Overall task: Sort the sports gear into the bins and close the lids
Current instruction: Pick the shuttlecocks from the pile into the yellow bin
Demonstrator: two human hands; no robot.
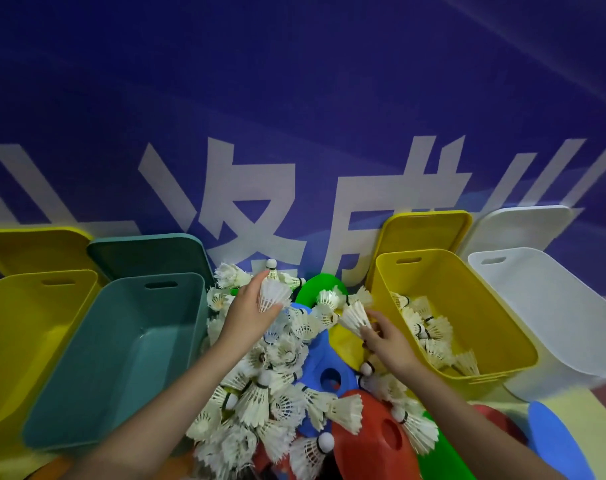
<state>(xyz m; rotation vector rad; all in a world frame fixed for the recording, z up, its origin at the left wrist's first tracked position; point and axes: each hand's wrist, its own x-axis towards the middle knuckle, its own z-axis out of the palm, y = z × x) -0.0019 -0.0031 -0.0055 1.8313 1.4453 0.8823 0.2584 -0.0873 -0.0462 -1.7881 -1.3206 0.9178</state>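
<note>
Centrally, item one: a heap of white shuttlecocks [260,393] lying over coloured flat discs [326,372], between the bins. Left hand [249,315], at 12 o'clock of the heap, its grip closed round one shuttlecock [272,294], cork up. Right hand [386,341], at 2 o'clock of the heap, its grip pinching a second shuttlecock [356,317] by the feathers, just beside the right yellow bin [495,327]. That bin holds shuttlecocks along its near wall. At 9 o'clock: teal bin [121,358] and left yellow bin [21,341]. At 3 o'clock: white bin [554,317]. All four lids stand propped against the blue banner [294,98].
</note>
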